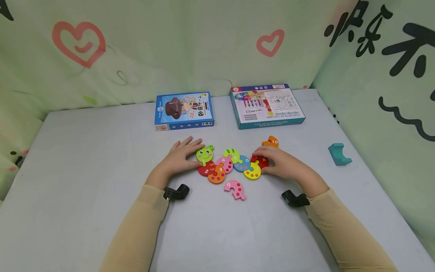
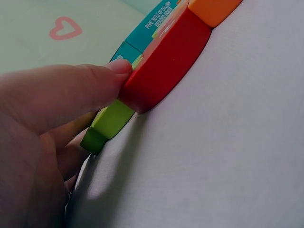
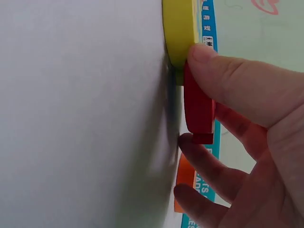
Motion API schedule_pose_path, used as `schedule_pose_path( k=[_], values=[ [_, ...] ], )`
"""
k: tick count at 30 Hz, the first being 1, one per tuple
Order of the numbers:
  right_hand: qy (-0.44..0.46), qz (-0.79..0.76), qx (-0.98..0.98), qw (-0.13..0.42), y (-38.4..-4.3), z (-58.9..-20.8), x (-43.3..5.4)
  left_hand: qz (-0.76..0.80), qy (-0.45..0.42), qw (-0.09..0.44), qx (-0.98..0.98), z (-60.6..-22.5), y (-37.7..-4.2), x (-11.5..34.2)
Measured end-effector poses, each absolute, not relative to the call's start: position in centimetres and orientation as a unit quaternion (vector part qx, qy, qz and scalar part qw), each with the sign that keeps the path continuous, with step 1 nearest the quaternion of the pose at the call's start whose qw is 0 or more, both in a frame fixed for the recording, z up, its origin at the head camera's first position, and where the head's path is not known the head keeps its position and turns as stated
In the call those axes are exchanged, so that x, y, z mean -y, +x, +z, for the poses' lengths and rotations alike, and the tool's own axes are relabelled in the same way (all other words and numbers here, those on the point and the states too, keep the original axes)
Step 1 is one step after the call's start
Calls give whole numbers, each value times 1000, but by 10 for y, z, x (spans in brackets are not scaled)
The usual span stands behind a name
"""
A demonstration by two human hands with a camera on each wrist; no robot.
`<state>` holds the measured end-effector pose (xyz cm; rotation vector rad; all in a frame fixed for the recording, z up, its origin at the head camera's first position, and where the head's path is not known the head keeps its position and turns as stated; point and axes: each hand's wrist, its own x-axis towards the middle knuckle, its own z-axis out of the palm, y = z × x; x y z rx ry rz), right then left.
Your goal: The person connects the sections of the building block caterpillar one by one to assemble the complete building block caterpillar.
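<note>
A chain of numbered caterpillar puzzle pieces lies on the table, starting with a smiling green head piece (image 1: 204, 154). My left hand (image 1: 176, 158) holds that head piece at its left side. Its thumb (image 2: 97, 88) lies by the joint with the red piece numbered 2 (image 2: 168, 59). At the chain's other end, my right hand (image 1: 283, 162) pinches a red dotted piece (image 3: 198, 104) between thumb and index finger. This piece meets the yellow dotted piece (image 1: 252, 172). Orange, pink, green and blue pieces make up the middle of the chain.
A loose pink piece numbered 9 (image 1: 235, 189) lies in front of the chain. An orange piece numbered 10 (image 1: 270, 141) lies behind my right hand. Farther back are a blue box (image 1: 184, 111) and a teal-edged box (image 1: 267, 106). A teal curved block (image 1: 339, 154) stands at right.
</note>
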<state>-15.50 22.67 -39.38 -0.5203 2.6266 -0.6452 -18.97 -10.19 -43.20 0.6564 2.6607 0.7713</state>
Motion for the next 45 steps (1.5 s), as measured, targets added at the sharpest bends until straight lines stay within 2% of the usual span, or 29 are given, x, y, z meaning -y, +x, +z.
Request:
schedule_pose_path(
  k=[5,14,20,24,28,33,45],
  values=[
    [-210,-222,-932,195,-157,-395,-228,271,229,145,-924,-432,-189,101],
    [-199,-220,-933,203,-156,-398,-232,271,230,144,-924,-430,-188,100],
    [-198,-218,-940,172,-143,-388,-225,268,231,147,-924,-430,-189,100],
    [-241,-240,-928,154,-127,-381,-208,267,234,144,-924,-428,-189,101],
    [-290,-228,-913,174,-114,-381,-188,269,234,145,-923,-427,-189,102],
    [-303,-212,-907,203,-106,-386,-170,267,237,146,-922,-429,-189,102],
    [-282,-178,-924,189,-99,-393,-163,271,235,145,-922,-430,-189,101]
  ],
)
